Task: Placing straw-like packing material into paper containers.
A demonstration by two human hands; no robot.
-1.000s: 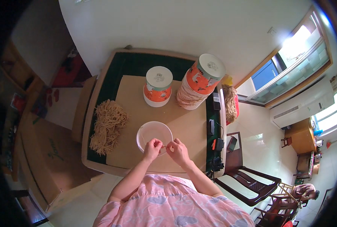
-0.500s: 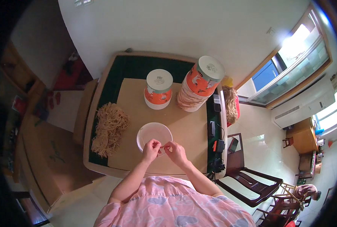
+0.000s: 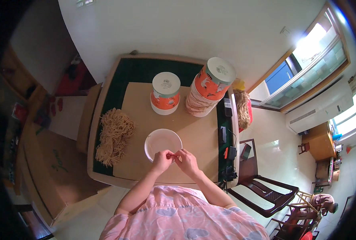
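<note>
Head view: your left hand [image 3: 162, 161] and right hand [image 3: 187, 162], fingertips pinched together, meet over the white bowl [image 3: 163, 139]; anything held is unclear.

head camera looks down at the table [image 3: 134, 67]

No wording is legible. Small grey print [image 3: 166, 84] marks the base of the upturned orange paper bucket [image 3: 165, 103] beyond the white bowl [image 3: 163, 139]; similar print tops the bucket stack [image 3: 210, 87] beyond the bowl to the right. Green handwriting [image 3: 59, 160] stands on the cardboard box [image 3: 62, 182] well left of the bowl.
</note>
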